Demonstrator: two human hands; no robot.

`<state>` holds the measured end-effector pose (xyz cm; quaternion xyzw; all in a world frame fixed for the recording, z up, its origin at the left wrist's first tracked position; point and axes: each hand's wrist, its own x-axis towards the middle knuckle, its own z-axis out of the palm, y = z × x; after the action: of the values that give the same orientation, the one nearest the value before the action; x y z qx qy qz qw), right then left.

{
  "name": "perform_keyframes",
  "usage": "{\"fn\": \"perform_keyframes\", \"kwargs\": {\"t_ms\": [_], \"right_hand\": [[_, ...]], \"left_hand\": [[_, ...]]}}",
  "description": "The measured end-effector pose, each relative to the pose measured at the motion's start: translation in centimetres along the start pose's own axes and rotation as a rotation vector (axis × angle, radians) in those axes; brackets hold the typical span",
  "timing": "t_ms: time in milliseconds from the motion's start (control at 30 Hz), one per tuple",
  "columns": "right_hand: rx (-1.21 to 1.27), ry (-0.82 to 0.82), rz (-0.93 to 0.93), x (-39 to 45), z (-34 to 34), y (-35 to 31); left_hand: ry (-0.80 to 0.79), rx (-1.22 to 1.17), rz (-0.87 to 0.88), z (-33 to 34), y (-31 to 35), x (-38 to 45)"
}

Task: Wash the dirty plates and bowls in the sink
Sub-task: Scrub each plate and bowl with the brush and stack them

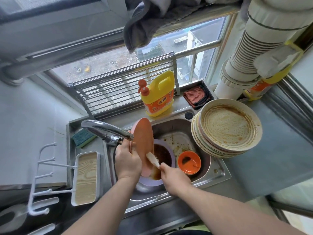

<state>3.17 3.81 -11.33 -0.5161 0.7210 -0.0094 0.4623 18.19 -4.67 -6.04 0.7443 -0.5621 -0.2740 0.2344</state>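
left hand (127,162) gripped tilted pink oval plastic plate (143,141) at frame centre, over lilac bowl of brown water (162,156) in steel sink (218,173). right hand (172,177) pinched white scrubbing brush (152,159), bristles on plate face. step judged: scrubbing first plate. small orange bowl (189,162) just right; stack of greasy beige plates (228,128) centre right, unwashed. next likely: rinse under chrome tap (105,128), needs water on.

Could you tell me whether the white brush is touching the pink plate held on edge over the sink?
Touching. The head view shows the white brush, gripped by the right hand, pressed against the pink plate.
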Motion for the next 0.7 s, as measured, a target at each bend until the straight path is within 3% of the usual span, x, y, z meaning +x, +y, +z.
{"fn": "perform_keyframes", "kwargs": {"t_ms": [200,333,467,567,700], "right_hand": [[0.052,0.112,0.077,1.8,-3.9,0.8],[0.209,0.197,-0.005,2.7,-6.5,-2.7],[0.387,0.084,-0.111,0.2,-4.1,-6.2],[0.462,-0.033,-0.207,-3.3,-1.9,-5.3],[0.21,-0.169,-0.213,-6.2,-2.6,0.8]], "left_hand": [[-0.051,-0.092,-0.04,0.1,-0.4,-0.9],[-0.135,-0.176,-0.116,0.8,-1.2,-1.5],[-0.135,-0.18,-0.241,2.2,-1.6,-0.8],[-0.082,-0.296,-0.385,2.5,-2.1,0.5],[-0.018,-0.407,-0.516,1.9,-2.6,2.7]]}}
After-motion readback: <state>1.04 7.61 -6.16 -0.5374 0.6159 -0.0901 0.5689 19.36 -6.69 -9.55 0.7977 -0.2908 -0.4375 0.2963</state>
